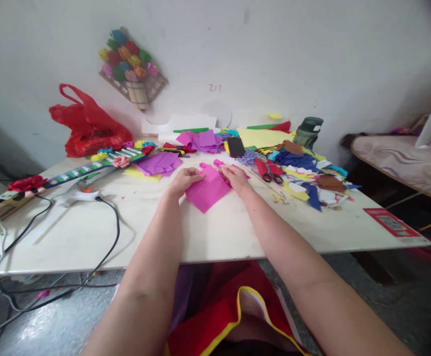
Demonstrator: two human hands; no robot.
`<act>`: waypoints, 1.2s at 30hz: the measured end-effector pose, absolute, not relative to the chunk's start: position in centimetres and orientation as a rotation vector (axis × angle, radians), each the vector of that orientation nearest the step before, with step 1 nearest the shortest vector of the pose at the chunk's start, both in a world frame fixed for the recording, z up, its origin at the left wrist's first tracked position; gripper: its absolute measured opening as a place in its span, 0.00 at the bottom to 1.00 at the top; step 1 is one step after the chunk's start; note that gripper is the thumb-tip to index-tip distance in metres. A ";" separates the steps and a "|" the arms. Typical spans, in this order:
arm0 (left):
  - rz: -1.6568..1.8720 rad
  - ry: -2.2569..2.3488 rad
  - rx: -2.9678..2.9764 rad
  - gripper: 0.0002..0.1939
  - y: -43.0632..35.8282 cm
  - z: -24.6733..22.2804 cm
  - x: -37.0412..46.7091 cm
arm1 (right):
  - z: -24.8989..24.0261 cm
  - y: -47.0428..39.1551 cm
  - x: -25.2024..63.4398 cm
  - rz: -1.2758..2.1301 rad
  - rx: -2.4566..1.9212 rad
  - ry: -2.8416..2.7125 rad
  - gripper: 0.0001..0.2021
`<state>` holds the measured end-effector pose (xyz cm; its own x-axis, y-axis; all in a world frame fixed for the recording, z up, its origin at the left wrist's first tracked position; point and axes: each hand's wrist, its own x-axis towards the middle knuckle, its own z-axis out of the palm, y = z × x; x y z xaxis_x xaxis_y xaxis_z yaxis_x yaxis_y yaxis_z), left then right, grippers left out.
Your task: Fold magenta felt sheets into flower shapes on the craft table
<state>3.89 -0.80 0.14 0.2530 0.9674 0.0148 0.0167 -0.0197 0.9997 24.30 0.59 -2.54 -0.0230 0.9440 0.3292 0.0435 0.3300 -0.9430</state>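
Observation:
A bright magenta sheet of paper [208,190], one corner pointing toward me, is between my hands above the white table. My left hand [186,180] pinches its left edge between thumb and fingers. On the other side my right hand [236,179] has its fingers closed at the upper right edge of the sheet. Small magenta pieces [218,162] show just beyond the fingertips; whether they join the sheet I cannot tell. Scissors [270,173] with black handles lie to the right of my right hand, and a stack of purple paper [159,163] lies beyond my left hand.
A dark phone [236,147] and more purple paper [204,141] lie at the back. Paper scraps [304,173] cover the right side, before a green bottle [308,131]. At left are a red bag [89,126], a glue gun [74,197] with its cable, and a flower-decorated strip [77,170].

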 end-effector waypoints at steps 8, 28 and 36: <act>1.002 0.995 1.345 0.20 -1.3 0.6 4.2 | -2.1 -0.1 24.3 0.754 -1.078 -1.587 0.12; 0.748 1.055 1.450 0.18 -1.2 0.4 2.9 | -2.3 -1.6 22.5 1.033 -1.141 -1.711 0.16; 0.723 1.154 1.467 0.17 -1.3 0.5 3.2 | -2.8 -0.7 23.0 1.011 -1.130 -1.557 0.13</act>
<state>3.15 -1.28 0.48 0.3443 0.9270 -0.1486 0.2706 0.0536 0.9612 23.01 -0.74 -2.82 -0.1430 0.9668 0.2116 0.2003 0.2376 -0.9505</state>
